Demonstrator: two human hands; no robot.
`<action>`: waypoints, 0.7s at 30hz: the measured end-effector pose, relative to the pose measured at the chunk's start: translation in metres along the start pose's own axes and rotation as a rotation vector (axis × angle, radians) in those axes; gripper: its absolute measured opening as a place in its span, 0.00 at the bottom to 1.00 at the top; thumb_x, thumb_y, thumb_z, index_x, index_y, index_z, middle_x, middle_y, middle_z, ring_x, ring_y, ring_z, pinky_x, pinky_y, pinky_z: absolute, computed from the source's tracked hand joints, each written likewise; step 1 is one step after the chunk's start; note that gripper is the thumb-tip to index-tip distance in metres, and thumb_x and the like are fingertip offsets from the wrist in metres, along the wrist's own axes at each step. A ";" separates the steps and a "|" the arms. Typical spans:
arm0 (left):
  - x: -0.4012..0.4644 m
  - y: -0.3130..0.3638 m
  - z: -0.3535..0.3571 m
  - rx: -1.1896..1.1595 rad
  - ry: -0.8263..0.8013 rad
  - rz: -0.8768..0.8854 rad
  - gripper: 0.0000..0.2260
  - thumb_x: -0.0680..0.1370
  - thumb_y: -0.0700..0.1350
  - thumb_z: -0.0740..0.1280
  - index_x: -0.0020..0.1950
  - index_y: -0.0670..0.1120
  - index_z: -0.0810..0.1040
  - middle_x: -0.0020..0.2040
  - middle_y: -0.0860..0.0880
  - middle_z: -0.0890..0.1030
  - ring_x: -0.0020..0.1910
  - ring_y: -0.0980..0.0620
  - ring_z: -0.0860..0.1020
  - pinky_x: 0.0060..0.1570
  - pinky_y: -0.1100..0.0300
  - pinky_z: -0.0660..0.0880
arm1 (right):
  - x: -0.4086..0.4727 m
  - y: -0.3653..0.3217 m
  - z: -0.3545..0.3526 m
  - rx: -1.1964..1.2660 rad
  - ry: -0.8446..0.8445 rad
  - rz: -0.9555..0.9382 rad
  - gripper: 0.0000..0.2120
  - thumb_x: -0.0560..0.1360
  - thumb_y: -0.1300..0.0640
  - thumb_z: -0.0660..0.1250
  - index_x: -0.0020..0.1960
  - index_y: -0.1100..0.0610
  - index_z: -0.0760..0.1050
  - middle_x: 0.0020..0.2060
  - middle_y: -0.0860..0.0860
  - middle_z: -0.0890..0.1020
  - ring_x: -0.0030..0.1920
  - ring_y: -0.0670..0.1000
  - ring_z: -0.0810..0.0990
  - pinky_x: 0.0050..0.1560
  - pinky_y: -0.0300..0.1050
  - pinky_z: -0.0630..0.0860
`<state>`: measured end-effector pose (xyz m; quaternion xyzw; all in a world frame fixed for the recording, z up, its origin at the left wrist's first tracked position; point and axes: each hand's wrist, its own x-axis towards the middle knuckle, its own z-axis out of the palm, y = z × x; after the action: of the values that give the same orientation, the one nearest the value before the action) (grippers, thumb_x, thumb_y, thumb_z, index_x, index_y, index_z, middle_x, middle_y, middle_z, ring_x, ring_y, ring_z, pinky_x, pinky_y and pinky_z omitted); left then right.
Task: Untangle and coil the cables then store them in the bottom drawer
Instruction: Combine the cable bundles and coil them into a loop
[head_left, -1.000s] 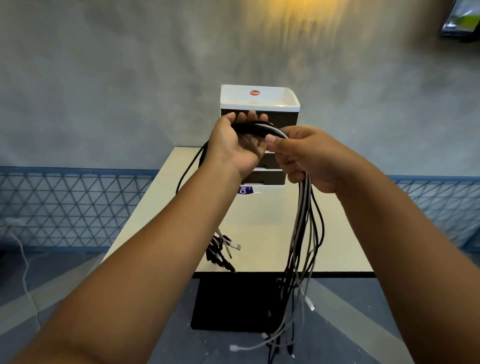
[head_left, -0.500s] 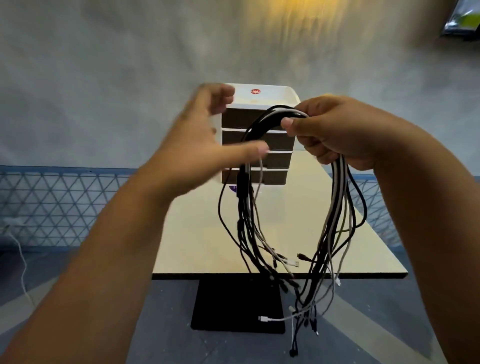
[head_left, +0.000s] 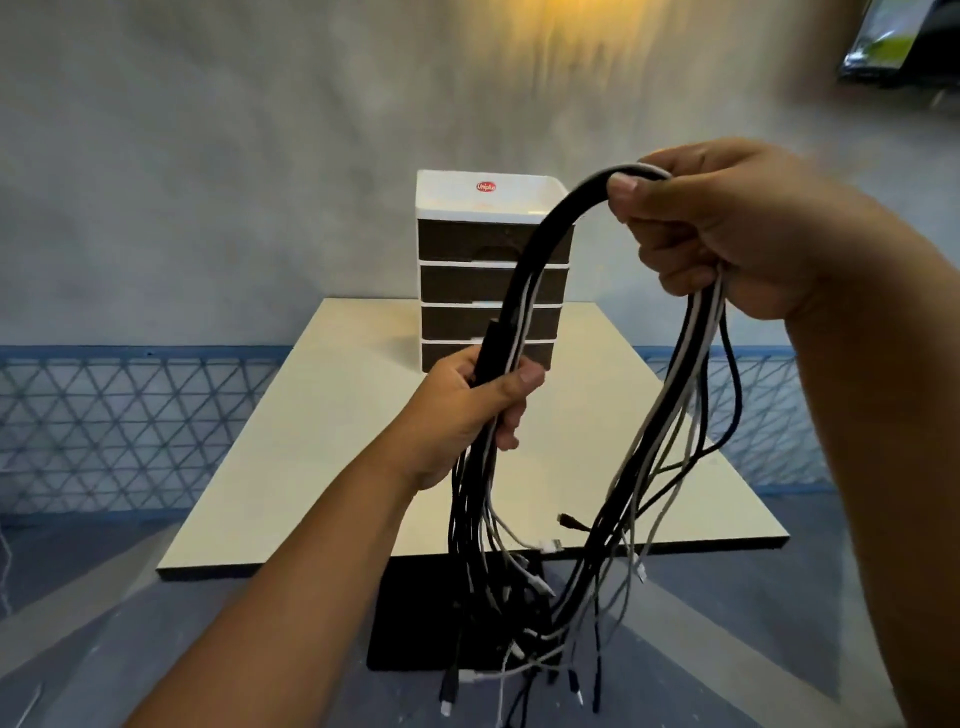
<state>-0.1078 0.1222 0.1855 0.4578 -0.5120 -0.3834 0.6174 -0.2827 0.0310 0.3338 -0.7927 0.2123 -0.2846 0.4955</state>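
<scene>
Head view shows a big bunch of cables — black ones and white ones all mixed up. The right hand is up high and closed around the top of the bunch, with the thumb pressing on it. From there the cables bend over like an arch and run down to the left hand, which is lower and closed around them too. Below the left hand many loose ends hang down, and some have little plugs on them. More cables drop from under the right hand and swing in to meet the others near the bottom.

Behind both hands stands a small drawer box — white on top, with four dark drawers, all shut. It sits at the far end of a pale table. Past the table is a grey wall with a blue mesh fence low along it.
</scene>
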 end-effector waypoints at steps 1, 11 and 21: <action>-0.002 -0.008 -0.004 -0.004 0.013 -0.020 0.12 0.71 0.51 0.69 0.45 0.43 0.76 0.27 0.50 0.72 0.24 0.53 0.69 0.32 0.59 0.73 | 0.000 0.002 -0.003 0.024 0.023 0.010 0.15 0.81 0.57 0.61 0.35 0.54 0.70 0.26 0.47 0.60 0.23 0.43 0.56 0.20 0.34 0.56; -0.028 -0.090 -0.051 0.155 0.060 -0.307 0.10 0.73 0.46 0.73 0.40 0.43 0.74 0.26 0.48 0.68 0.25 0.48 0.71 0.41 0.52 0.73 | 0.002 0.041 -0.021 0.174 0.107 0.096 0.14 0.81 0.58 0.59 0.37 0.55 0.67 0.24 0.45 0.58 0.22 0.42 0.54 0.20 0.35 0.53; -0.038 -0.094 -0.108 0.207 0.012 -0.439 0.18 0.71 0.59 0.72 0.41 0.47 0.70 0.29 0.52 0.66 0.25 0.54 0.65 0.36 0.57 0.70 | -0.026 0.155 -0.052 0.343 0.198 0.177 0.12 0.79 0.55 0.59 0.38 0.54 0.64 0.24 0.44 0.59 0.22 0.42 0.56 0.21 0.34 0.56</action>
<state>-0.0086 0.1500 0.0789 0.6213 -0.4332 -0.4510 0.4722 -0.3447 -0.0520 0.2052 -0.6433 0.2774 -0.3485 0.6227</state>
